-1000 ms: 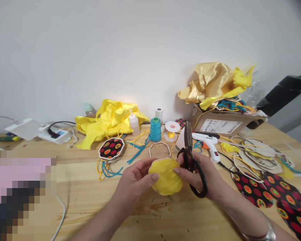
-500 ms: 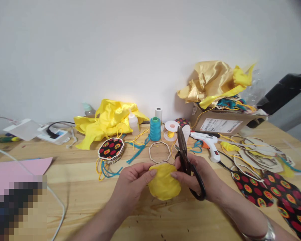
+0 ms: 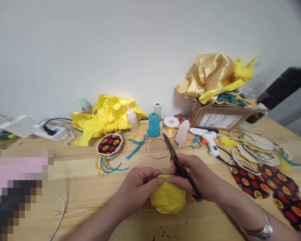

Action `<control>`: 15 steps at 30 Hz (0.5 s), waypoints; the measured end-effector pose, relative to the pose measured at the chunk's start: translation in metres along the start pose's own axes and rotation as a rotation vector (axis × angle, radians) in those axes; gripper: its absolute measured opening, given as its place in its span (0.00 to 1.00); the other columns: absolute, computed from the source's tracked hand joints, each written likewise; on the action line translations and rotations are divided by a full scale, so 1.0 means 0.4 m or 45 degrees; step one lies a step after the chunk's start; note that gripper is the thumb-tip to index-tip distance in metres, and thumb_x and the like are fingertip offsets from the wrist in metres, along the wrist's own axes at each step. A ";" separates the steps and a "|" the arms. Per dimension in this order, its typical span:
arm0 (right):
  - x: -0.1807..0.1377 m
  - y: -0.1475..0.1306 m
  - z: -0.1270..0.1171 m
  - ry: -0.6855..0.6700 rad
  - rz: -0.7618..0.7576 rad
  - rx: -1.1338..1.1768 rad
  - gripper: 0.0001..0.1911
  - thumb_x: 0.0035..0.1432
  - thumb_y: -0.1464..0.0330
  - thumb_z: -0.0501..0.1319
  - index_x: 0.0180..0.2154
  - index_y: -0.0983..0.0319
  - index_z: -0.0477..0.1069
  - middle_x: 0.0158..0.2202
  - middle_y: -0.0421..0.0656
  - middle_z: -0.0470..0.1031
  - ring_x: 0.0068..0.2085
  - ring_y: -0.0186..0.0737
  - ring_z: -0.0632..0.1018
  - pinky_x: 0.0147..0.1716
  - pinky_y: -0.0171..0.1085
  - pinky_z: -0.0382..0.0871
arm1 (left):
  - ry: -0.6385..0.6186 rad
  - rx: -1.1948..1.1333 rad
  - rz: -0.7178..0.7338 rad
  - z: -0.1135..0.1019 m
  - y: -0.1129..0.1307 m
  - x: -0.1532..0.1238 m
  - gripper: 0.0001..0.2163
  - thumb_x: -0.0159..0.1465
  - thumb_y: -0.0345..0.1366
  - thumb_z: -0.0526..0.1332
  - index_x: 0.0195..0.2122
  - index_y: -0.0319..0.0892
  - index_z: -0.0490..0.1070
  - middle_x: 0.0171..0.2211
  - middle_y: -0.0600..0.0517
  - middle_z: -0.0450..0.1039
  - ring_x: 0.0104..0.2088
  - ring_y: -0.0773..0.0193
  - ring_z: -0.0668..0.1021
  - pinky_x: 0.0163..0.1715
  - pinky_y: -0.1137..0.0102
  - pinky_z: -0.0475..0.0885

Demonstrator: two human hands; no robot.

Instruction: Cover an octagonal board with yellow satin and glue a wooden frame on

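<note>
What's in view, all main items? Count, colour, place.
yellow piece: 1, yellow, front centre
scissors: 1, dark, centre
wavy frame: 1, cream, centre
patterned stack: 1, black-red, left of frame
thread cone: 1, teal, behind frame
spool: 1, white, right of cone
nozzle bottle: 1, pale, left of cone
glue gun: 1, white, right of spool
box: 1, brown, back right
cloth: 1, gold, atop box
fabric heap: 1, yellow, back left
patterned pieces: several, black-red, right
left fingers: one set, bare, on yellow piece
right fingers: one set, bare, holding scissors
</note>
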State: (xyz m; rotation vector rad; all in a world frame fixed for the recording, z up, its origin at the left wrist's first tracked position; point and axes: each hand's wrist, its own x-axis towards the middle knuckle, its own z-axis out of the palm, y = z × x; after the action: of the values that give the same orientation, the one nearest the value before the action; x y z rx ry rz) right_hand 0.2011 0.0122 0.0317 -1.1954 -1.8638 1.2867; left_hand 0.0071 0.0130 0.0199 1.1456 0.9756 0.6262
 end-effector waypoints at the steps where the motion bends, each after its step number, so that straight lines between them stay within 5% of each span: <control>1: -0.001 -0.002 0.000 -0.011 0.001 0.004 0.11 0.51 0.67 0.64 0.26 0.63 0.62 0.22 0.34 0.61 0.24 0.29 0.61 0.21 0.28 0.56 | 0.000 0.007 0.024 -0.001 0.000 0.000 0.10 0.56 0.42 0.64 0.28 0.41 0.79 0.23 0.54 0.76 0.24 0.68 0.73 0.25 0.75 0.67; 4: -0.001 -0.003 -0.001 -0.025 0.016 0.047 0.10 0.53 0.68 0.62 0.27 0.63 0.61 0.22 0.34 0.60 0.24 0.28 0.60 0.22 0.28 0.56 | 0.005 0.008 0.091 -0.004 -0.001 0.000 0.14 0.58 0.45 0.61 0.24 0.39 0.77 0.19 0.55 0.72 0.21 0.70 0.70 0.22 0.77 0.64; 9: 0.003 0.006 0.001 -0.032 0.019 0.072 0.11 0.51 0.69 0.64 0.27 0.63 0.61 0.23 0.34 0.61 0.25 0.29 0.61 0.22 0.28 0.56 | -0.019 -0.016 0.029 0.000 0.001 0.000 0.10 0.52 0.41 0.67 0.33 0.42 0.79 0.29 0.52 0.79 0.28 0.64 0.76 0.29 0.74 0.69; 15: 0.002 0.011 0.013 -0.060 0.023 0.085 0.09 0.52 0.69 0.63 0.28 0.63 0.62 0.23 0.34 0.61 0.25 0.28 0.61 0.22 0.28 0.55 | 0.091 0.034 -0.025 0.007 -0.006 0.001 0.11 0.53 0.42 0.66 0.27 0.39 0.78 0.23 0.53 0.76 0.23 0.68 0.73 0.23 0.76 0.67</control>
State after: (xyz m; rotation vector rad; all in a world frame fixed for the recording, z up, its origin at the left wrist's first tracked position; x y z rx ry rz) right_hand 0.1980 0.0113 0.0258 -1.1585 -1.8322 1.3874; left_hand 0.0098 0.0115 0.0178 1.1426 1.0578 0.6437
